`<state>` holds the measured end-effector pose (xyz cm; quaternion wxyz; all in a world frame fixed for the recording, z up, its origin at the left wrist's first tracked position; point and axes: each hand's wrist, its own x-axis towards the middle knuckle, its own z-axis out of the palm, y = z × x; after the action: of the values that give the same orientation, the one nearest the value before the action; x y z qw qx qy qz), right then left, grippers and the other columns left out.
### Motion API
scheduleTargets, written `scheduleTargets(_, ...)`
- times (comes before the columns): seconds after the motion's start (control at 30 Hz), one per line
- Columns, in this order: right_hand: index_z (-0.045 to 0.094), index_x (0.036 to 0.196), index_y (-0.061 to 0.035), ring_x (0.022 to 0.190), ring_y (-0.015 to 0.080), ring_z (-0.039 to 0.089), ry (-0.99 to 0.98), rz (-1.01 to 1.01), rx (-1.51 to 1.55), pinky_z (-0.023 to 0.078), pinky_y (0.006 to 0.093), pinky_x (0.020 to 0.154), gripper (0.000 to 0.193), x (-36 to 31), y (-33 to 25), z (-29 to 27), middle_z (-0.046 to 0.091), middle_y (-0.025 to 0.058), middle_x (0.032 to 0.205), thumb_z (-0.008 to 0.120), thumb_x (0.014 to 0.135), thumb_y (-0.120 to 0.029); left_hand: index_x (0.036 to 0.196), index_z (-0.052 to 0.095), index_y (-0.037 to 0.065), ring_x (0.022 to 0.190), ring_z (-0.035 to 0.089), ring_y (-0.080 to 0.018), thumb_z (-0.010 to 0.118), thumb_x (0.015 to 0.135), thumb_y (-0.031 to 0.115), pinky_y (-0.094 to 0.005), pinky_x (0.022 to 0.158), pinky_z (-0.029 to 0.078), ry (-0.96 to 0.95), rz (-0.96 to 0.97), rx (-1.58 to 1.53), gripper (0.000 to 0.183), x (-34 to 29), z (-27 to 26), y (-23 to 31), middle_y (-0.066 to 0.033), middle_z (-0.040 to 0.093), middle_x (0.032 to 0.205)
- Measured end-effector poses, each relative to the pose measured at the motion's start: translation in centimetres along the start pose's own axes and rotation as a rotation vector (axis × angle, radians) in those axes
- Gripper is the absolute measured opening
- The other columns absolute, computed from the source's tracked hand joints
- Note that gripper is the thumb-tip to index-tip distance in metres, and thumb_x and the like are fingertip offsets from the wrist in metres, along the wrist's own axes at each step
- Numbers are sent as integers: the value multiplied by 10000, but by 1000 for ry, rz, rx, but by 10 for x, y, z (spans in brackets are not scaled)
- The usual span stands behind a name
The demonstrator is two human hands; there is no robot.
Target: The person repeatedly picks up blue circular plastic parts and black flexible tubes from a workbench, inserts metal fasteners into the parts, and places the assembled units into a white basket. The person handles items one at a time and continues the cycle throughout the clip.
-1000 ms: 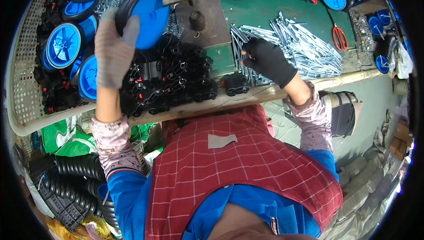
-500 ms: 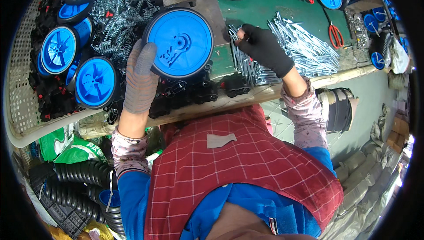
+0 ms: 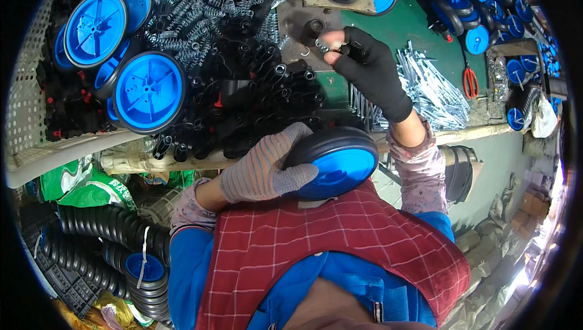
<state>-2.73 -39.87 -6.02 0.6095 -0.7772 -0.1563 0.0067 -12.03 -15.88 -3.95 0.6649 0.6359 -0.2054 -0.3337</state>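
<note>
Your left hand [image 3: 267,169], in a striped grey knit glove, is closed over the black tyre edge of a blue wheel [image 3: 334,163], fingers wrapped across the rim and thumb underneath. The wheel now sits low, against your chest at the near edge of the bench [image 3: 425,23]. Half a second ago you held it up over the pile of black parts with its hub face toward the camera; it has since come down and toward you, and tipped so that the smooth blue face shows.

Your right hand [image 3: 364,65], in a black fingerless glove, has lifted off the bundle of bright metal rods [image 3: 434,90] where it rested a second ago. It is now raised above the bench with the bare fingertips [image 3: 331,50] pinched narrowly on a small metal piece [image 3: 322,44]; what kind of piece it is cannot be made out.

Judgement: the wheel has been brought into working position and a small fitting picked up. The two are still well apart.

Around you: loose springs [image 3: 212,2] and black plastic parts [image 3: 255,99] are heaped on the left, more blue wheels [image 3: 149,90] stand beside them, and red-handled scissors [image 3: 470,81] lie to the right.
</note>
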Motion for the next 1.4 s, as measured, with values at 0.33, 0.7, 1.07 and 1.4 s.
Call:
scheduleTargets(0.33, 624, 1221, -13, 829, 117, 632, -147, -127, -298, 504, 270, 719, 315, 15, -4, 26, 671, 76, 976, 675, 917, -75, 1209, 503, -14, 867, 670, -255, 714, 886, 324, -364, 779, 512, -45, 63, 53, 512, -3, 1, -6, -197, 653, 952)
scheduleTargets(0.7, 712, 1034, -41, 790, 248, 699, 79, 65, -561, 531, 324, 710, 152, -27, 28, -76, 713, 126, 933, 686, 909, -123, 1185, 526, 47, 1016, 532, -127, 680, 917, 218, -306, 912, 457, 288, -110, -375, 354, 3, 13, -8, -48, 578, 1088)
scheduleTargets(1.07, 592, 1006, -79, 813, 194, 674, 370, 127, -413, 521, 305, 657, 84, -74, 39, -73, 678, 96, 961, 629, 941, -118, 1345, 492, -8, 1146, 577, -175, 601, 953, 248, -324, 1011, 465, 406, -37, -391, 481, 77, 15, -15, -96, 593, 1254)
scheduleTargets(1.4, 579, 1195, -19, 923, 146, 656, 217, -178, -128, 530, 281, 798, 217, -91, 1, -70, 661, 91, 1052, 563, 980, -46, 1366, 488, -56, 1129, 592, -211, 533, 972, 147, -359, 993, 473, 373, -94, -244, 446, 106, 31, -1, -137, 592, 1271)
